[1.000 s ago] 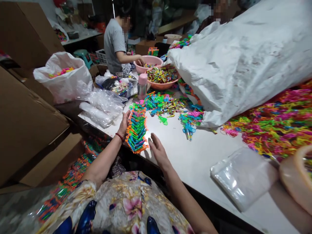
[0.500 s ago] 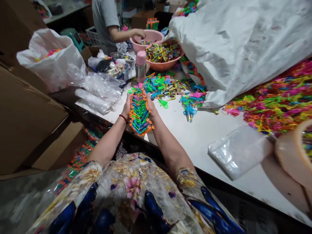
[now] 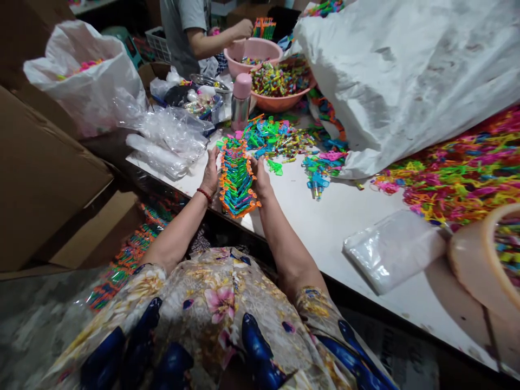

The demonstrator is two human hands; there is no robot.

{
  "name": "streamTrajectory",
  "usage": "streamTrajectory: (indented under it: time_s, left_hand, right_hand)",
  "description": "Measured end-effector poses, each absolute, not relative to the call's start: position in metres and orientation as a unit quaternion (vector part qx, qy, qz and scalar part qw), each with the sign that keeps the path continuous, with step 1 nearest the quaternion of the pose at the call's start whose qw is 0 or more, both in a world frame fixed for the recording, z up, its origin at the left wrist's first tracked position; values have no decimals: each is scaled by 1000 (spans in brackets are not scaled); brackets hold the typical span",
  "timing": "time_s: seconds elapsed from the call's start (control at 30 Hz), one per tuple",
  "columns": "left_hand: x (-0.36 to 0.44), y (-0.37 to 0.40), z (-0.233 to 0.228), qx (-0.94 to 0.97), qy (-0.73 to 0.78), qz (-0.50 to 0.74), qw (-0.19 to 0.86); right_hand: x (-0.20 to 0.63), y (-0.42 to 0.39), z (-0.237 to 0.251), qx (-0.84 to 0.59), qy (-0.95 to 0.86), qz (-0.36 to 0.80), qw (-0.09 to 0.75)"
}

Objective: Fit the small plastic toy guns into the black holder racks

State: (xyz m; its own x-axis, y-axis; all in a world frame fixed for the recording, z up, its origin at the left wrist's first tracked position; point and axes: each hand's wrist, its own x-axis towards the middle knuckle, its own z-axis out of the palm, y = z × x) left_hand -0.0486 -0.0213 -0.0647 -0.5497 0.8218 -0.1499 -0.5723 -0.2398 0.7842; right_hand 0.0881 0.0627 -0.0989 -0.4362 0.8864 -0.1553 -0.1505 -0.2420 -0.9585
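Observation:
A long bundle of small plastic toys (image 3: 236,181), green and blue with orange ends, lies stacked in neat rows between my hands at the table's front edge. My left hand (image 3: 210,170), with a red bead bracelet at the wrist, grips the bundle's left side. On the opposite side, my right hand (image 3: 260,174) has its fingers around the bundle's edge. Both sets of fingertips are partly hidden. Just beyond is a loose heap of green, blue and pink plastic pieces (image 3: 264,132).
A pink-capped bottle (image 3: 241,103) stands behind the heap, near an orange basin (image 3: 280,103) and a pink basin (image 3: 254,49). Clear plastic bags (image 3: 174,141) lie left, a bag stack (image 3: 394,252) right. A large white sack (image 3: 406,81) leans at right. A co-worker's hand (image 3: 242,28) is above the pink basin.
The co-worker's hand has risen from the pink basin. My hands still hold the bundle, its near end slightly higher in view; my left fingers look slightly farther from its side. The view has shifted slightly.

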Motion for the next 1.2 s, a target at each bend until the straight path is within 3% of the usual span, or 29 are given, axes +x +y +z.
streamTrajectory:
  time_s: [0.13,0.27,0.37,0.53,1.0,1.1,1.2]
  left_hand:
    - [-60,-78,-56,415,514,691,294]
    - [-63,-119,-44,669,517,487,219]
    - [-58,-124,-41,758,493,375,205]
    - [-44,-114,-44,754,501,372,203]
    - [-50,-109,-61,797,525,298,11]
    - [-53,-102,-66,804,506,310,-26]
    - [-47,-106,-68,793,525,297,-81]
  right_hand:
    - [140,23,-122,-419,-484,664,387]
    - [182,-26,-138,-414,-549,644,336]
    - [188,-48,-138,-360,-633,617,299]
    - [174,-52,-134,-374,-741,470,299]
    - [153,-61,-141,-408,-782,370,293]
    - [179,-54,-139,-387,-795,352,307]
    - [251,-50,-126,-461,-764,262,368]
